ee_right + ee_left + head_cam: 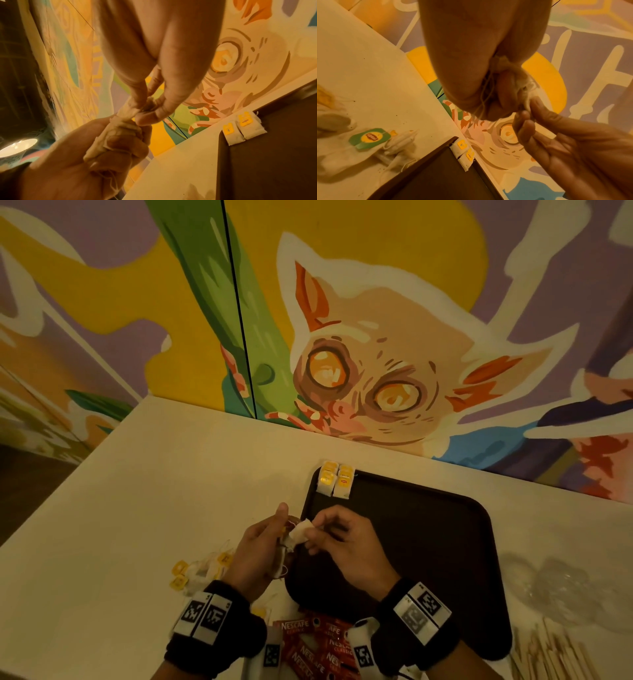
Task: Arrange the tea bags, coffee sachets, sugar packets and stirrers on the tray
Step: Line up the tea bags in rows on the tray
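Far left on the table (171, 474), a loose heap of tea bags (202, 571) with yellow tags, not yet sorted. Just right of it, the left hand (255, 553), fingers curled round a bunch of tea bags (109, 136) with strings trailing over the palm. Touching that, the right hand (346, 549), thumb and forefinger pinching the white end of one bag and drawing it out of the bunch, remaining fingers loosely spread. Both held above the near-left edge of the dark tray (445, 542). On the tray's far-left corner, two tea bags (337, 481) laid side by side, tags facing up. Near, below the wrists, red coffee sachets (318, 648) in a pile on the table. Farther right, off the tray, crumpled clear plastic (565, 587), and at the near right corner a spread of wooden stirrers (548, 655). No sugar packets plainly made out.

Step in hand, by judgement: tea bags, early in the task. Next move likely to call for freeing the single bag without snagging its string on the others, then laying it flat, tag up, beside the pair, in line with them.
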Tool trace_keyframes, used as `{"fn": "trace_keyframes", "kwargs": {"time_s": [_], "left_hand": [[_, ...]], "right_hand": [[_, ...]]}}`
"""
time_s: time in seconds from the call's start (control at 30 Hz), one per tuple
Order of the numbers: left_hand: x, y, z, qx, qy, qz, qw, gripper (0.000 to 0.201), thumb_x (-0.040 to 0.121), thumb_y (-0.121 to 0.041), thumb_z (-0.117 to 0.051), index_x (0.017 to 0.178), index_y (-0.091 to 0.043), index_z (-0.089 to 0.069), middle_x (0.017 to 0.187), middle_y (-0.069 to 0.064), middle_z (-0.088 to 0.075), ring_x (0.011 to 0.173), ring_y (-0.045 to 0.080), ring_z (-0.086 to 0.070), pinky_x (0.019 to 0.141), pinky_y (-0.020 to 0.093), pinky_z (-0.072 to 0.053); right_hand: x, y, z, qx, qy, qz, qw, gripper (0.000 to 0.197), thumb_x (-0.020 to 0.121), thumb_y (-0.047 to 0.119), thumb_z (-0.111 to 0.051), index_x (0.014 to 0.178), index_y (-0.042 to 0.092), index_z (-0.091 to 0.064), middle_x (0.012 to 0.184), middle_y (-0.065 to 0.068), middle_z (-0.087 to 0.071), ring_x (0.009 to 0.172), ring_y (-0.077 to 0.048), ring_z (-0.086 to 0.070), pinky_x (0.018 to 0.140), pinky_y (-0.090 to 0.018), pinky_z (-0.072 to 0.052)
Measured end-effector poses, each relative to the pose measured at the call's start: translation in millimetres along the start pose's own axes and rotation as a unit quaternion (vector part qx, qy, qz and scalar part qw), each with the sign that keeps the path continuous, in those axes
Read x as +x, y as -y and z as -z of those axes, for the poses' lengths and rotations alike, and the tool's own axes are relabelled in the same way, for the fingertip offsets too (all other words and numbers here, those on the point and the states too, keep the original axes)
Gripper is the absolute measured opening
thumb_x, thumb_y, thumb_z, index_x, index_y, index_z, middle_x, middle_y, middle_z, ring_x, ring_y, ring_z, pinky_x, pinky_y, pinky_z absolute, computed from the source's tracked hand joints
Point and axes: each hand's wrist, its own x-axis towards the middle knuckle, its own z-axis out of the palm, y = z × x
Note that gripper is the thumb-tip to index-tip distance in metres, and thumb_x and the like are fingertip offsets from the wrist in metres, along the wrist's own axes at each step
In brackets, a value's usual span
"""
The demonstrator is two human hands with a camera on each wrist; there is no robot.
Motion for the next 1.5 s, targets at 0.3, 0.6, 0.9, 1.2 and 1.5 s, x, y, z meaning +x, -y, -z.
{"fn": "trace_keyframes", "kwargs": {"time_s": [0.3, 0.6, 0.9, 1.2, 1.5], "left_hand": [[-10, 4, 4, 0.031, 0.047, -0.026, 0.998, 0.031, 0.076, -0.033, -0.069, 0.089, -0.005, -0.073, 0.064, 0.009, -0.045, 0.050, 0.015, -0.033, 0.048, 0.022, -0.023], [-12, 0, -2, 0.068, 0.003, -0.089, 0.994, 0.020, 0.086, -0.024, -0.067, 0.091, -0.005, -0.071, 0.059, 0.006, -0.052, 0.041, 0.014, -0.039, 0.045, 0.023, -0.024], [-11, 4, -5, 0.054, -0.073, -0.099, 0.991, 0.016, 0.090, -0.023, -0.065, 0.085, -0.009, -0.070, 0.064, 0.001, -0.061, 0.052, 0.014, -0.050, 0.046, 0.021, -0.037], [-13, -16, -2, 0.252, 0.046, -0.218, 0.942, 0.026, 0.089, -0.023, -0.066, 0.115, -0.027, -0.066, 0.063, 0.007, -0.064, 0.048, 0.009, -0.052, 0.048, 0.020, -0.044], [1, -15, -3, 0.333, 0.071, -0.229, 0.912, 0.013, 0.084, -0.031, -0.071, 0.081, -0.019, -0.075, 0.069, 0.004, -0.070, 0.058, 0.020, -0.061, 0.055, 0.025, -0.044]], "right_hand": [[-13, 8, 6, -0.004, 0.038, 0.068, 0.997, 0.020, 0.081, -0.012, -0.069, 0.091, 0.006, -0.069, 0.105, -0.004, -0.065, 0.100, -0.027, -0.068, 0.082, -0.033, -0.057], [-22, 15, -11, 0.063, -0.020, -0.024, 0.998, 0.046, 0.078, 0.017, -0.078, 0.117, 0.012, -0.054, 0.109, -0.005, -0.065, 0.092, -0.028, -0.071, 0.079, -0.039, -0.059], [-20, 15, -4, -0.051, -0.121, -0.021, 0.991, 0.015, 0.083, 0.008, -0.075, 0.094, 0.014, -0.069, 0.084, -0.002, -0.075, 0.068, -0.015, -0.068, 0.071, -0.024, -0.056], [-17, 34, 15, -0.222, -0.010, 0.047, 0.974, 0.020, 0.091, 0.014, -0.067, 0.098, 0.031, -0.072, 0.096, 0.012, -0.073, 0.095, -0.003, -0.068, 0.088, -0.028, -0.056], [-18, 34, 12, -0.163, 0.005, 0.046, 0.986, 0.017, 0.092, 0.022, -0.067, 0.108, 0.022, -0.070, 0.104, 0.007, -0.072, 0.100, -0.010, -0.068, 0.084, -0.033, -0.058]]}}
